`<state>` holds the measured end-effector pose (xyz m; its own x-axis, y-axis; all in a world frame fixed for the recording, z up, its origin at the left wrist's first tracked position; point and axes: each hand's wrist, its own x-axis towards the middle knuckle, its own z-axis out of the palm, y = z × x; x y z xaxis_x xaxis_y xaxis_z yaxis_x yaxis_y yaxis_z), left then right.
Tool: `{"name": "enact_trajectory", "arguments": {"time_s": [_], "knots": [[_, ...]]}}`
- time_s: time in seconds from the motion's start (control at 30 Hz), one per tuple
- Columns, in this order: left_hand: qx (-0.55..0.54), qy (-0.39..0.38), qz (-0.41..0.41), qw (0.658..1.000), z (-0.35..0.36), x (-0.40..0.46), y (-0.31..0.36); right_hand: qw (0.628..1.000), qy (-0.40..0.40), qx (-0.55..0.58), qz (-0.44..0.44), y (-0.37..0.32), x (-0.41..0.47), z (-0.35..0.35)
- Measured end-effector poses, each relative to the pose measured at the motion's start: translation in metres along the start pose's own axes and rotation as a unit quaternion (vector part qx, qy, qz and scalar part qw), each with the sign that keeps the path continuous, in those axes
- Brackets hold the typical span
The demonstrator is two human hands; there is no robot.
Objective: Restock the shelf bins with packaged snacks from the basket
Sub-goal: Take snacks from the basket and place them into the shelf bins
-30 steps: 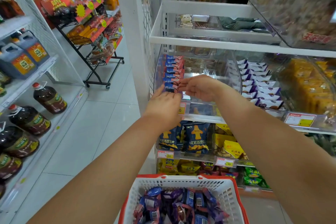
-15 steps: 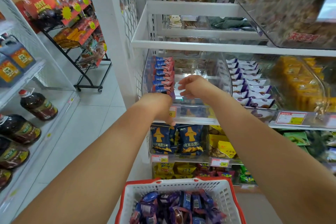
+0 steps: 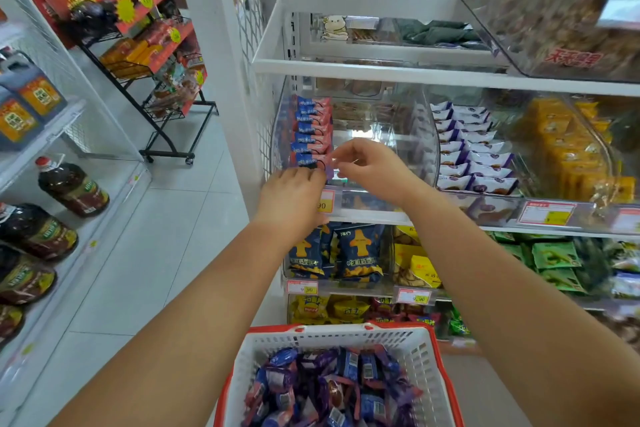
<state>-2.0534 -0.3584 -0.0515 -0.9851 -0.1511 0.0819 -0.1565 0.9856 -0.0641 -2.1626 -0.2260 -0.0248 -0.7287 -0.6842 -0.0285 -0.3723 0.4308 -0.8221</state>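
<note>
A clear shelf bin holds a neat row of blue-and-pink snack packs along its left wall. My left hand rests at the bin's front lip, fingers against the front pack of the row. My right hand pinches the right end of that same front pack. Below, a white basket with a red rim holds several blue and purple snack packs.
The neighbouring bin holds white-and-purple packs; yellow packs fill the one beyond. Lower shelves carry blue snack bags and price tags. Oil bottles line the left shelving, and a black wire rack stands on the tiled aisle.
Both hands stayed at the front of the pack row. The left hand rose back to the bin's lip, and the right hand's fingers closed on the front pack's end. The camera shifted slightly.
</note>
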Motion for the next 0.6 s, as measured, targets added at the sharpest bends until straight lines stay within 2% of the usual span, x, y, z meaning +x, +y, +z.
{"name": "enact_trajectory", "arguments": {"time_s": [0.1,0.23,0.4,0.57,0.6], "knots": [[-0.009,0.032,0.002,0.999,0.003,-0.009,0.001,1.0,0.024,-0.004,-0.019,0.0,-0.019,0.008],[-0.009,0.053,0.001,0.999,0.003,-0.018,0.003,0.994,0.039,-0.107,0.004,-0.001,-0.026,0.009],[0.006,0.027,-0.009,1.0,0.0,-0.014,0.001,0.962,-0.101,-0.237,0.095,-0.013,0.007,0.006],[-0.002,0.017,-0.002,1.0,-0.007,-0.016,-0.002,0.921,-0.191,-0.285,0.186,-0.016,0.037,0.002],[-0.002,0.025,0.0,1.0,-0.008,-0.018,-0.003,0.916,-0.222,-0.247,0.227,-0.012,0.042,0.004]]}}
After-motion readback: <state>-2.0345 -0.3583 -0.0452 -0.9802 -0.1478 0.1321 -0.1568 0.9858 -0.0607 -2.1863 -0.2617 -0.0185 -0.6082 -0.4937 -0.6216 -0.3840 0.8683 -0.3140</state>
